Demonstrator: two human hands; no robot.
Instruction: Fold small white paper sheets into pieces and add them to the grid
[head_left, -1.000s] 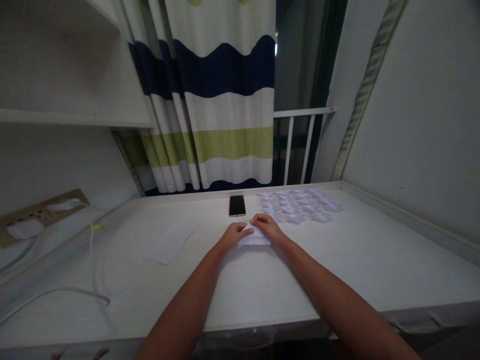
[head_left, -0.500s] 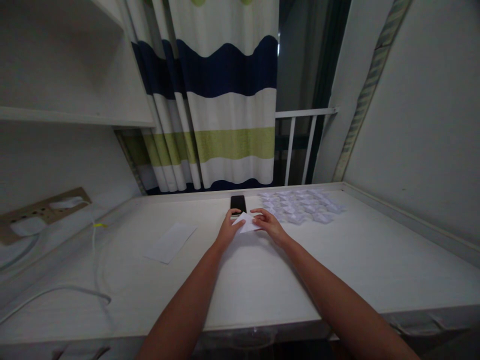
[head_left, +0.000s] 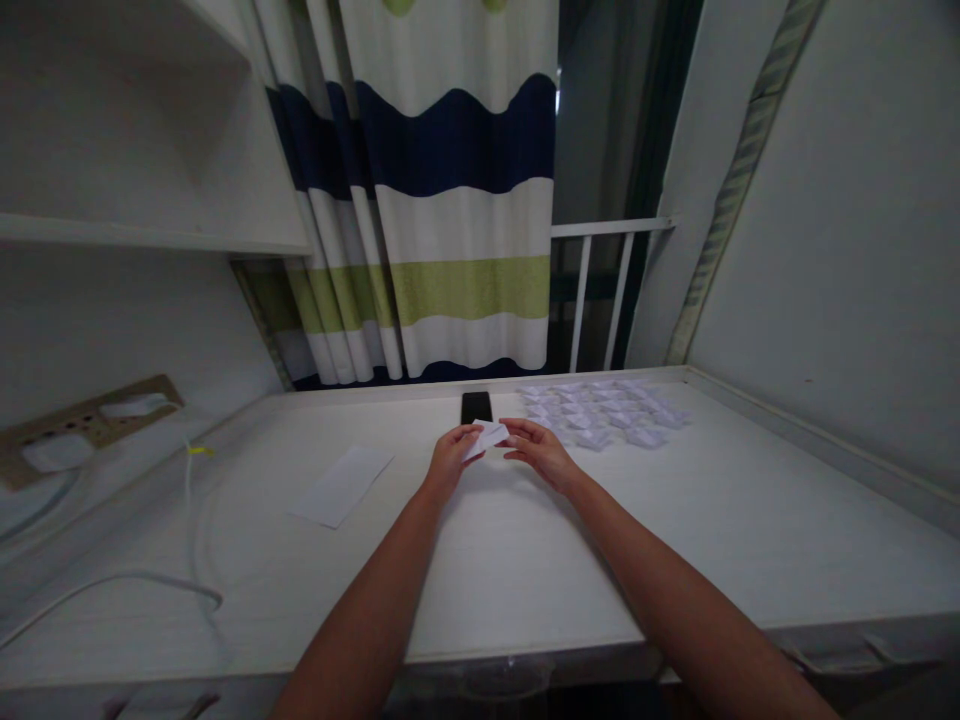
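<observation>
A small piece of folded white paper (head_left: 489, 436) is held just above the desk, in front of a black phone (head_left: 476, 406). My left hand (head_left: 451, 458) pinches its left side between thumb and fingers. At its right edge, my right hand (head_left: 541, 450) has bent fingers, with the fingertips touching the paper. Several folded white paper pieces (head_left: 592, 415) lie in rows to the right of my right hand. Off to the left, flat white sheets (head_left: 343, 486) rest on the desk.
The white desk (head_left: 517, 590) has a raised back edge below a striped curtain (head_left: 472, 230). A white cable (head_left: 127, 576) runs over its left side from a power strip (head_left: 90, 420). A shelf (head_left: 150, 232) juts out at upper left, and a wall bounds the right.
The folded paper has been turned in my hands, showing a narrower, creased face instead of a triangular point. My left hand has shifted slightly left, and more of its fingers wrap beneath the paper.
</observation>
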